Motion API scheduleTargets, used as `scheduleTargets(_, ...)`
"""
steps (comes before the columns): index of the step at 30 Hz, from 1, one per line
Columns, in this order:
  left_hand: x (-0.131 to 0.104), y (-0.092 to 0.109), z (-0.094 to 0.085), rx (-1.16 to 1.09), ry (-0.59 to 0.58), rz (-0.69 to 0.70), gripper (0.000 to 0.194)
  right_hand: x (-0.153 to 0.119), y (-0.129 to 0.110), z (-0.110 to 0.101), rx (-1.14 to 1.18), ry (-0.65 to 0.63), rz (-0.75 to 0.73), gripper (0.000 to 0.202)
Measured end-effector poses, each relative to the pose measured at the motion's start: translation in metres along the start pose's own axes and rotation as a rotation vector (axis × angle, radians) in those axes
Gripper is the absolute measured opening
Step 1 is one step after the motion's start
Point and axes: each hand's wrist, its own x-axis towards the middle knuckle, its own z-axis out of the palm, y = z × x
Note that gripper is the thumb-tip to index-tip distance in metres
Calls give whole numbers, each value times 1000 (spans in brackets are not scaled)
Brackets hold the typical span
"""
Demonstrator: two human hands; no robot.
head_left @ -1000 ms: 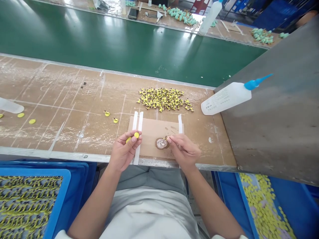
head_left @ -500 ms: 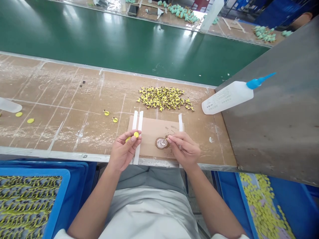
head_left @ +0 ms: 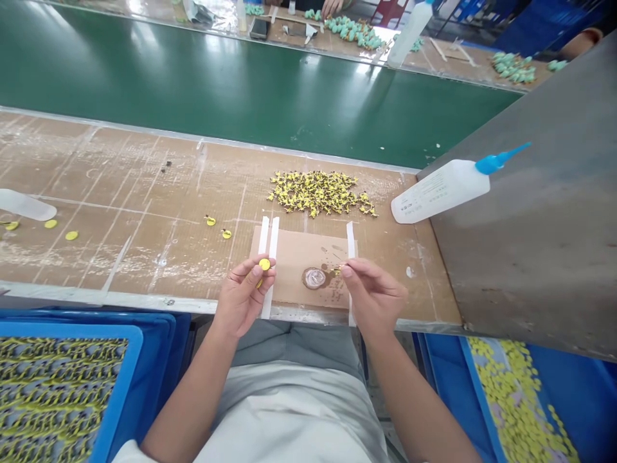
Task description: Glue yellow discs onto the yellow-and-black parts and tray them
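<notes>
Between the thumb and fingers of my left hand (head_left: 247, 292) is a small yellow disc (head_left: 264, 264); a second yellow piece shows partly below it, against the fingers. My right hand (head_left: 378, 296) pinches a tiny yellow and dark piece (head_left: 337, 271) at its fingertips, just right of a round blob of whitish glue (head_left: 315, 278). That blob lies on a cardboard sheet (head_left: 294, 251) fixed with white tape strips, with brown wet spots around it. Beyond the sheet is a heap of small yellow and dark pieces (head_left: 318, 193).
A white glue bottle (head_left: 441, 191) with a blue nozzle leans at the right, by a metal panel (head_left: 525, 244). Discs (head_left: 72, 236) lie on the left. Blue trays (head_left: 135, 341) hold yellow pieces on both sides. A green belt (head_left: 216, 83) runs behind; across it, a person's hand (head_left: 332, 8) shows.
My right hand has moved right, away from the glue blob, with the small piece in its fingertips. My left hand stays nearly in place. A person's hand has appeared across the belt.
</notes>
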Motion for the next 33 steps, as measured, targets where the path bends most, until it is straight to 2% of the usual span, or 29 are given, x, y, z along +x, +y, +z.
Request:
scheduleTargets(3, -9, -3, 8, -28, 10, -28, 22, -6, -20, 11, 124, 36, 157, 15)
scheduleTargets(9, -26, -8, 23, -50, -2, -80, 22, -18, -46, 37, 258, -40, 237, 18)
scheduleTargets(16, -34, -6, 26, -81, -48, -107, 19, -23, -47, 46, 325, -105, 267, 17)
scheduleTargets(26, -32, -7, 27, -57, -25, -107, 21, -22, -46, 47, 340, -82, 384, 16)
scheduleTargets(33, -33, -7, 28, 13, -10, -125, 25, -23, -45, 48, 322, -75, 333, 14)
